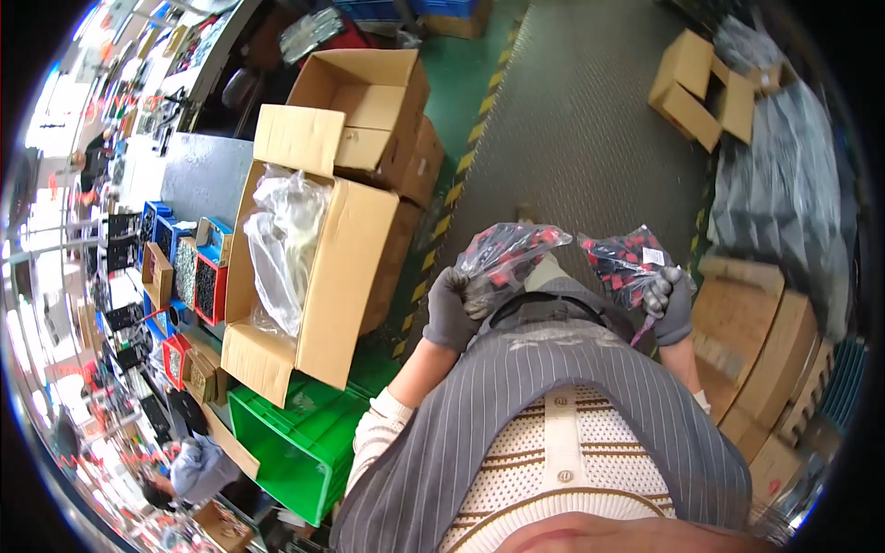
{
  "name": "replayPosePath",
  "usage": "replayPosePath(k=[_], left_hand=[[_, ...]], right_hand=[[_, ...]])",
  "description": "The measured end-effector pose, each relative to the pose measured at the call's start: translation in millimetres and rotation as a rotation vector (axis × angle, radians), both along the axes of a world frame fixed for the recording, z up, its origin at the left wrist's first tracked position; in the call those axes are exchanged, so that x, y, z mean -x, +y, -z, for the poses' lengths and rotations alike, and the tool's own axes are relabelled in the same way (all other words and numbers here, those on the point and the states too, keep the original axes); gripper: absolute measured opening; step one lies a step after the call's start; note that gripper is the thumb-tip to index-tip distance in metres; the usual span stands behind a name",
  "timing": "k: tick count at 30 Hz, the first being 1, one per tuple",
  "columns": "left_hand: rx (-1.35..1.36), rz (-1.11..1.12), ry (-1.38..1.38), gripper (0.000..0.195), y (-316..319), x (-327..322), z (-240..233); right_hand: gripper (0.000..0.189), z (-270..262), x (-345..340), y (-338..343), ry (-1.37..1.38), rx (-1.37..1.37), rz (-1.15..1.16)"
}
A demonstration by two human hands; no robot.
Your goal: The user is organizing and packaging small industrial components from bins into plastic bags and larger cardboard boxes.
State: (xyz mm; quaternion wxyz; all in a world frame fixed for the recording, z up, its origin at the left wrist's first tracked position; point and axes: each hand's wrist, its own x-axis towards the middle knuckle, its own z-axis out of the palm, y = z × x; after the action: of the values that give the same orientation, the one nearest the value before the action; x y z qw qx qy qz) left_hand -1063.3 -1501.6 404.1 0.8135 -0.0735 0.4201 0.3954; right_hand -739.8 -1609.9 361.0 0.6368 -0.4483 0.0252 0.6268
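Note:
In front of my apron my left hand (453, 307), in a grey glove, grips the gathered neck of a clear plastic bag (508, 252) filled with red and black small parts. My right hand (667, 301), gloved the same way, holds a second clear bag (622, 259) of similar red and black parts by its top. A white label with writing sticks to this bag, and a purple strip (643, 330) hangs below my right hand. The two bags are apart, held over the walkway. Left of me stands an open cardboard box (352, 283) with crumpled clear plastic film (283, 256) inside.
Another open carton (377, 114) stands beyond the box, and a green plastic crate (294, 442) lies below it. Bins of screws (207, 287) line the bench at left, where a person (197, 470) sits. Cartons (743, 332) and a plastic-covered stack (774, 173) border the right side.

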Motion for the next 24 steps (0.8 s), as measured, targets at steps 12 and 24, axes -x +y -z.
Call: replayPosePath(k=[12,24], left_hand=[[-0.072,-0.318,0.135,0.012,316,-61,-47],[-0.195,-0.712,-0.038,0.036,571,-22,-3]], right_hand=[[0.033,-31,-60,444,0.099,-0.251,-0.415],[0.032,-59,-9,804,-0.022,-0.065,-0.709]])
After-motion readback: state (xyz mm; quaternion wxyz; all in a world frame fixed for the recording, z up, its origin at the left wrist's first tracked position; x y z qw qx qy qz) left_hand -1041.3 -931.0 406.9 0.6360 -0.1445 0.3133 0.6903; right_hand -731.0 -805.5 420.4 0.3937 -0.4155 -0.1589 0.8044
